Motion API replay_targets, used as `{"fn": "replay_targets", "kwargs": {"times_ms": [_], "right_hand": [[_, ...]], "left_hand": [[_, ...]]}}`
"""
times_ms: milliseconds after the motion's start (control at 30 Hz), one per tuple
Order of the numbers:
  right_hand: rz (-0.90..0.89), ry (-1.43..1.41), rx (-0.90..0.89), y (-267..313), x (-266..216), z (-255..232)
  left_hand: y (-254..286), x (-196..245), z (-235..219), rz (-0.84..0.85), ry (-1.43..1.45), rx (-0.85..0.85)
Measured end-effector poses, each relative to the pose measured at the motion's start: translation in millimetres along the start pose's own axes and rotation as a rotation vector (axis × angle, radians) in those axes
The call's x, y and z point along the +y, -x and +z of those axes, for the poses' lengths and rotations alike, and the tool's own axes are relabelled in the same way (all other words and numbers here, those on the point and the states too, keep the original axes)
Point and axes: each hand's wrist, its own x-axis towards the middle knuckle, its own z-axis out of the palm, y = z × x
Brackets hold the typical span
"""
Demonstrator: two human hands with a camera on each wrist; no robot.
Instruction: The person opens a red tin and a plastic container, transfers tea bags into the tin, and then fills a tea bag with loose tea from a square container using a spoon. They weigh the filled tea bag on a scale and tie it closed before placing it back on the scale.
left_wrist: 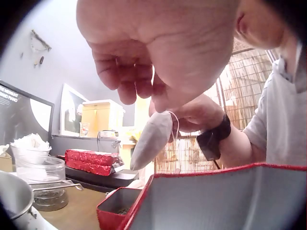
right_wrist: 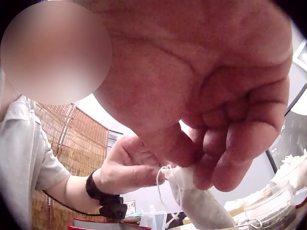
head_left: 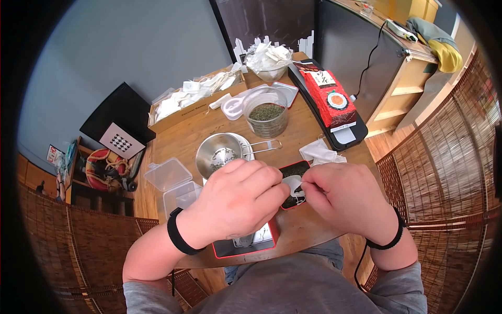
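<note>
A small white cloth drawstring tea bag (head_left: pixel 294 182) hangs between my two hands, its lower end plump in the left wrist view. My left hand (head_left: pixel 238 201) pinches it at the top from one side. From the other side my right hand (head_left: pixel 348 196) pinches the same top edge with thumb and fingertips. Loose white string (right_wrist: pixel 161 194) dangles beside the bag (right_wrist: pixel 201 206). Below the hands stands a red-rimmed tin (head_left: pixel 298 168) with dark dried leaves inside. Close to my body, partly under the left forearm, is a larger red-edged box (head_left: pixel 222 248).
A metal pan (head_left: pixel 219 149) with some leaves sits left of a clear tub (head_left: pixel 266 115) of dried leaves. Behind are a carton (head_left: pixel 196 110) and a bowl (head_left: pixel 269 60), both full of white bags. A red packet (head_left: pixel 329 99) lies right; a clear lidded box (head_left: pixel 175 183) left.
</note>
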Motion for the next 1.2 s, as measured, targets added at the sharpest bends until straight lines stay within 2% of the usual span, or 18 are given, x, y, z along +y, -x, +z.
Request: {"fn": "replay_targets", "kwargs": {"times_ms": [67, 167, 267, 367, 433, 533, 700, 767, 1033, 1200], "right_hand": [[-0.003, -0.006, -0.046, -1, -2, -4], [-0.014, -0.07, -0.081, -3, -3, -8], [-0.014, -0.17, -0.136, -3, -2, -16], [0.011, -0.185, -0.162, -1, -5, -20], [0.007, -0.174, -0.18, 0, -3, -20], [-0.005, -0.138, -0.182, 2, 0, -16], [-0.067, -0.078, -0.075, 5, -4, -11], [-0.181, -0.11, 0.028, 8, -4, -9], [-0.192, 0.027, -0.034, 10, -4, -7], [-0.272, 0.078, -0.04, 9, -2, -8]], "left_hand": [[-2, -1, -1, -0.028, 0.029, 0.016], [-8, -3, -2, 0.058, 0.085, -0.005], [-12, -5, -4, 0.084, 0.14, -0.064], [-14, -5, -6, 0.074, 0.106, -0.115], [-14, -3, -8, 0.041, 0.046, -0.212], [-16, -1, -11, 0.031, 0.081, -0.254], [-12, -3, -9, 0.013, 0.052, -0.218], [-11, -3, -8, 0.013, 0.041, -0.207], [-9, -2, -3, 0.049, 0.069, -0.066], [-9, -2, -8, 0.03, 0.089, -0.113]]}}
